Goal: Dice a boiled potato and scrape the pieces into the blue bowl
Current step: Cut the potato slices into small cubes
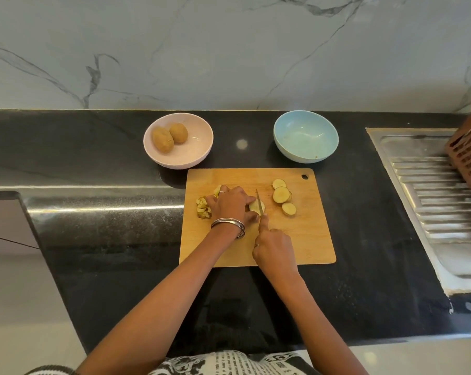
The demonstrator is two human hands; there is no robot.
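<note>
Potato slice (256, 206) lies flat in the middle of the wooden cutting board (304, 239), and it is being cut right now. Nearest to the person, the right hand (273, 250) is wrapped round the handle of the knife (260, 204), with one finger stretched along the top, and the blade stands on the slice. Just past it, the left hand (231, 205) presses down on the slice, its fingertips bent over it right beside the blade. A boiled potato is likely soft and crumbly, light, and a bit slippery where it is wet, so I think it needs a gentle hold from the top, with fingertips tucked back from the edge. Pressing hard could mash it. To the left of that hand sits a small heap of diced pieces (203, 208), partly hidden under the fingers. To the right lie three more round slices (281, 195) waiting their turn. Farther back on the black counter (107, 239) stands the blue bowl (306, 136), looking almost empty, just behind the board's far right corner. Nothing sits between the board and that bowl, so scraping should be easy. A pink bowl (178, 140) with two whole potatoes (169, 137) stands to the far left. A steel sink drainer (429, 190) and a brown basket (470, 152) are off to the right.
</note>
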